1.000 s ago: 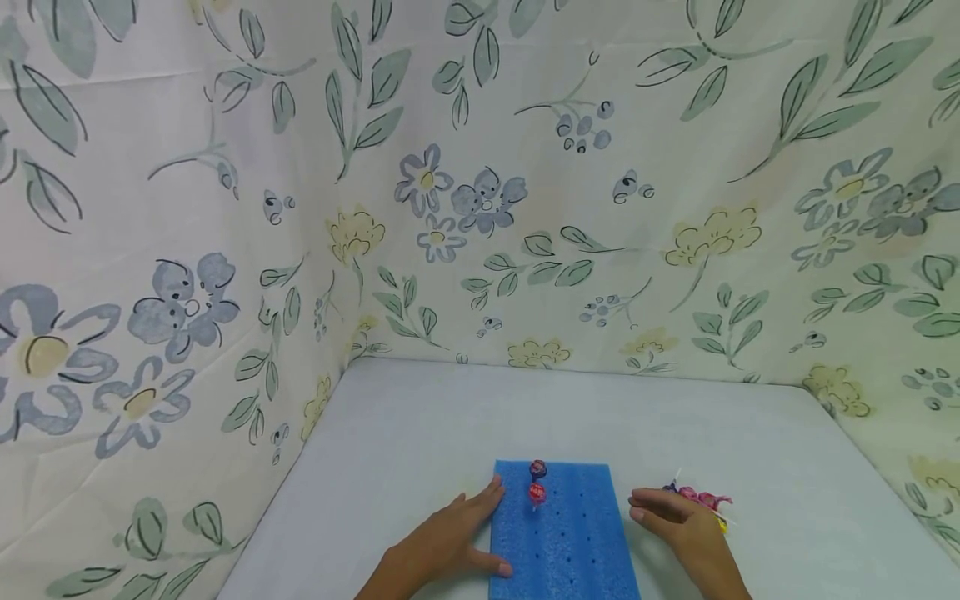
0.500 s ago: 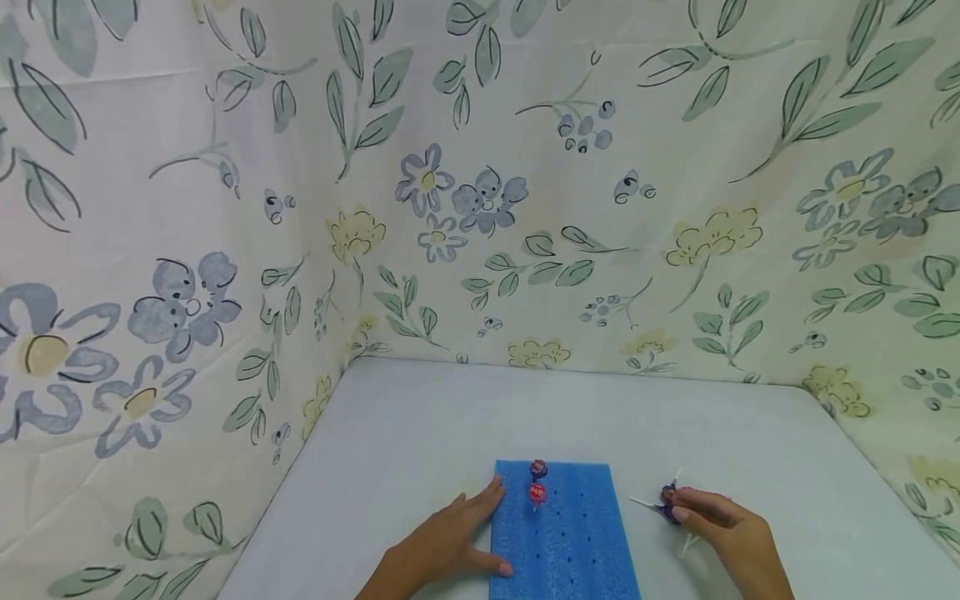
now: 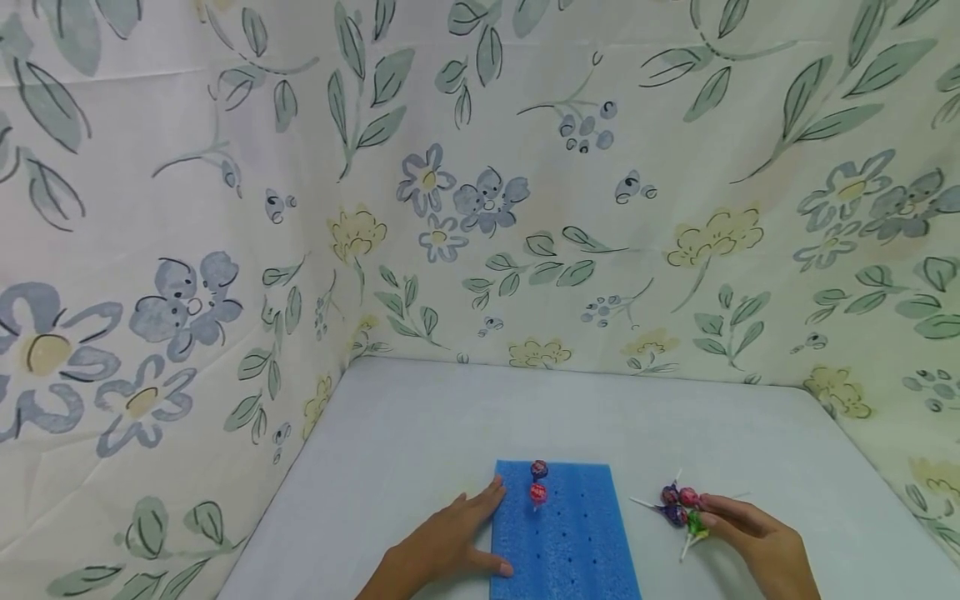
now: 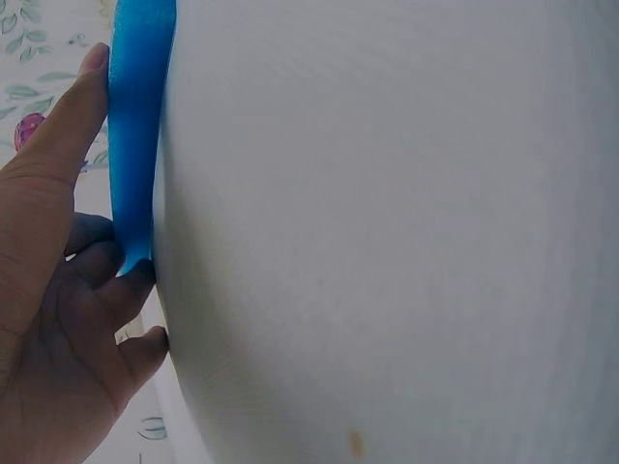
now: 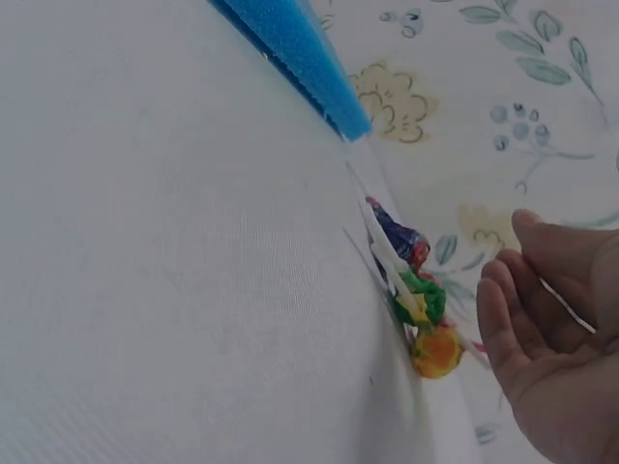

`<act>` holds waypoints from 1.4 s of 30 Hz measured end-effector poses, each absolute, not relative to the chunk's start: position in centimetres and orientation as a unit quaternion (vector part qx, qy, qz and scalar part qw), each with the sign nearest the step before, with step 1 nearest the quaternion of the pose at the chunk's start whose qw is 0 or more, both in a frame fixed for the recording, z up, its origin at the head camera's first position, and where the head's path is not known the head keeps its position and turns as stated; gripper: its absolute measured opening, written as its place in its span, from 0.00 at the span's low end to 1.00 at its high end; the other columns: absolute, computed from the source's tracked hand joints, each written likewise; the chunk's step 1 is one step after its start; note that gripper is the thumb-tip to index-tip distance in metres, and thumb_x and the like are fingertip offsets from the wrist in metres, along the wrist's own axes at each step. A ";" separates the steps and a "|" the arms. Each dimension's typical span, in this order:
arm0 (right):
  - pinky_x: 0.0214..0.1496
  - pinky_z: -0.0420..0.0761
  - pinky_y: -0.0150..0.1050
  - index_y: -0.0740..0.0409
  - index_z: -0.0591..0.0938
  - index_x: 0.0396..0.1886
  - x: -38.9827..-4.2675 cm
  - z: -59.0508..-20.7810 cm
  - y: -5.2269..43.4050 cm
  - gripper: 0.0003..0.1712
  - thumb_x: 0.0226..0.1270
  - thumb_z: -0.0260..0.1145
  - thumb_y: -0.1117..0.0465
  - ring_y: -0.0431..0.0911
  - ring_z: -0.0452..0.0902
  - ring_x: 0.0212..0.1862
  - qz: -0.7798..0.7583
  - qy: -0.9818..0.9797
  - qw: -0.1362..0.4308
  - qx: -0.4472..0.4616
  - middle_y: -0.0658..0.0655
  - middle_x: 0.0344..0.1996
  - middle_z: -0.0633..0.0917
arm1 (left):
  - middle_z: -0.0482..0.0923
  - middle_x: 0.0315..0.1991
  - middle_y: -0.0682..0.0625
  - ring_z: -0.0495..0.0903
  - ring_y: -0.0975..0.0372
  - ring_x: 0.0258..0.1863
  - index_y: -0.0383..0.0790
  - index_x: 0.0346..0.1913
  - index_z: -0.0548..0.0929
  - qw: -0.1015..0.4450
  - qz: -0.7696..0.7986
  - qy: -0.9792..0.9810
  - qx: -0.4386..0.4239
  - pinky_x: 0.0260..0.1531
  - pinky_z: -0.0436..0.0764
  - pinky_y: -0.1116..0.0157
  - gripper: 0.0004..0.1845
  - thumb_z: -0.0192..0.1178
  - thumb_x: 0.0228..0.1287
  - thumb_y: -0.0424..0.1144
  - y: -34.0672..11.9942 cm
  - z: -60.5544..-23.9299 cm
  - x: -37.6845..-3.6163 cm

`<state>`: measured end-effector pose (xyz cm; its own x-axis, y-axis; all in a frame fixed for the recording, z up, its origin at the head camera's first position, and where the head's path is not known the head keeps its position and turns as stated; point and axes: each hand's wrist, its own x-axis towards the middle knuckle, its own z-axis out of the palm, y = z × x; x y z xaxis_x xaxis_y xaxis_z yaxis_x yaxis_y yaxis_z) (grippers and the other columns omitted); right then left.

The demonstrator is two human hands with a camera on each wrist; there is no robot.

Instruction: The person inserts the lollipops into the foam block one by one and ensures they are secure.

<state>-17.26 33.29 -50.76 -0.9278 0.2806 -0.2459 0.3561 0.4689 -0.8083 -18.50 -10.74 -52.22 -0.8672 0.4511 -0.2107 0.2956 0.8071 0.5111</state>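
— Where are the hands right now?

— Well apart. The left hand (image 3: 450,542) lies flat, fingers straight, along the left edge of the blue foam block (image 3: 562,533), thumb on its near corner, steadying it. The right hand (image 3: 757,542) is relaxed, holds nothing, and its fingertips sit just beside a small heap of lollipops (image 3: 684,510) on the white table (image 3: 420,425).

— And the block itself?

— Two lollipops (image 3: 537,482) stand upright in its far holes, one behind the other. Rows of holes nearer the person are unfilled.

— So which step is this?

— I'd judge it a pick-up from the heap. It calls for pinching one thin stick cleanly out of the tangle.

— Anything hard to see?

— The sticks cross each other, so I cannot count the heap. The block's near edge and both forearms are cut off below. The wrist views show the block (image 4: 140,135) and the heap (image 5: 416,300) only edge-on.
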 end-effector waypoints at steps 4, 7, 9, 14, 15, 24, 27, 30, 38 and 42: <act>0.41 0.78 0.20 0.57 0.84 0.67 -17.1 -50.8 33.7 0.44 0.61 0.78 0.33 0.15 0.75 0.40 -0.486 0.850 0.034 0.199 0.44 0.51 0.92 | 0.54 0.86 0.57 0.65 0.36 0.78 0.55 0.85 0.60 0.162 0.237 0.936 0.204 0.68 0.74 0.35 0.58 0.71 0.55 0.74 -10.7 -52.0 -18.4; 0.41 0.80 0.22 0.56 0.85 0.67 -17.0 -51.0 33.9 0.42 0.61 0.79 0.35 0.17 0.76 0.39 -0.486 0.848 0.033 0.211 0.43 0.50 0.93 | 0.54 0.86 0.57 0.65 0.36 0.78 0.55 0.85 0.60 0.163 0.237 0.936 0.202 0.68 0.74 0.34 0.58 0.71 0.55 0.74 -10.7 -51.9 -18.4; 0.46 0.83 0.30 0.57 0.85 0.67 -17.1 -51.1 34.1 0.42 0.61 0.79 0.36 0.17 0.76 0.39 -0.487 0.847 0.029 0.212 0.47 0.51 0.93 | 0.54 0.86 0.57 0.65 0.36 0.78 0.55 0.85 0.60 0.165 0.236 0.937 0.200 0.68 0.74 0.34 0.58 0.71 0.55 0.74 -10.7 -51.8 -18.4; 0.50 0.83 0.40 0.57 0.85 0.66 -17.3 -51.5 34.5 0.42 0.60 0.80 0.36 0.18 0.76 0.37 -0.479 0.847 0.015 0.230 0.48 0.52 0.93 | 0.54 0.86 0.57 0.65 0.36 0.78 0.56 0.85 0.60 0.164 0.233 0.938 0.199 0.67 0.75 0.34 0.58 0.71 0.55 0.74 -10.6 -51.8 -18.5; 0.50 0.83 0.40 0.57 0.85 0.66 -17.3 -51.6 34.6 0.42 0.60 0.80 0.36 0.18 0.76 0.37 -0.480 0.846 0.015 0.232 0.48 0.51 0.93 | 0.54 0.86 0.57 0.65 0.36 0.78 0.56 0.85 0.60 0.164 0.233 0.938 0.199 0.66 0.75 0.34 0.58 0.71 0.55 0.74 -10.6 -51.8 -18.5; 0.35 0.82 0.27 0.60 0.85 0.65 -17.4 -51.9 35.3 0.37 0.65 0.79 0.41 0.21 0.78 0.35 -0.483 0.839 0.004 0.250 0.51 0.49 0.93 | 0.55 0.86 0.58 0.65 0.37 0.78 0.57 0.85 0.60 0.163 0.233 0.938 0.200 0.67 0.75 0.35 0.59 0.71 0.54 0.75 -10.5 -52.2 -18.6; 0.36 0.84 0.31 0.60 0.84 0.65 -17.3 -52.0 35.6 0.37 0.65 0.79 0.42 0.23 0.79 0.35 -0.485 0.834 0.003 0.263 0.52 0.48 0.93 | 0.55 0.86 0.58 0.65 0.37 0.78 0.57 0.85 0.60 0.165 0.235 0.937 0.197 0.67 0.75 0.34 0.59 0.72 0.54 0.74 -10.4 -52.1 -18.6; 0.36 0.85 0.33 0.60 0.85 0.65 -17.3 -52.1 35.9 0.38 0.63 0.79 0.40 0.25 0.81 0.35 -0.486 0.832 0.009 0.268 0.52 0.46 0.94 | 0.55 0.86 0.58 0.65 0.37 0.78 0.56 0.85 0.61 0.168 0.237 0.937 0.194 0.67 0.75 0.34 0.59 0.72 0.54 0.74 -10.4 -52.0 -18.6; 0.36 0.83 0.26 0.61 0.87 0.62 -17.0 -52.5 36.2 0.38 0.61 0.80 0.40 0.23 0.81 0.34 -0.488 0.836 0.017 0.248 0.50 0.45 0.94 | 0.55 0.86 0.57 0.65 0.37 0.78 0.54 0.85 0.61 0.170 0.242 0.935 0.195 0.68 0.74 0.34 0.59 0.72 0.54 0.74 -10.6 -52.0 -18.5; 0.36 0.82 0.26 0.63 0.85 0.64 -17.1 -52.5 36.1 0.41 0.61 0.80 0.38 0.21 0.78 0.34 -0.478 0.847 0.024 0.232 0.53 0.48 0.94 | 0.54 0.86 0.56 0.65 0.36 0.78 0.54 0.85 0.61 0.168 0.244 0.935 0.196 0.67 0.74 0.34 0.59 0.72 0.54 0.74 -10.6 -52.1 -18.4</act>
